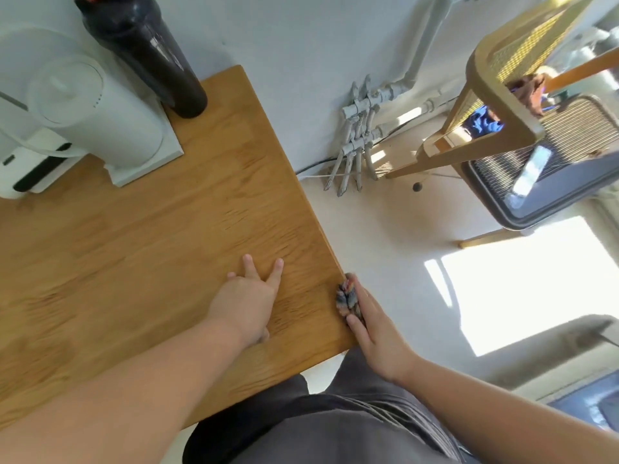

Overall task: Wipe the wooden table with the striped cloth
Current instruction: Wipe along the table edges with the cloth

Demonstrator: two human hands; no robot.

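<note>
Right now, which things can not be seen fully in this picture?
Head view:
Cloth: mostly hidden by the right hand at the table edge.
Bottle: top cut off by the upper frame edge.
White appliance: left part cut off by the left frame edge.

Black bottle (147,51) beside white kettle (90,105), grey wall pipes (358,128), cane-backed wooden chair (495,92), phone (532,172) on mesh seat (569,135)
</note>
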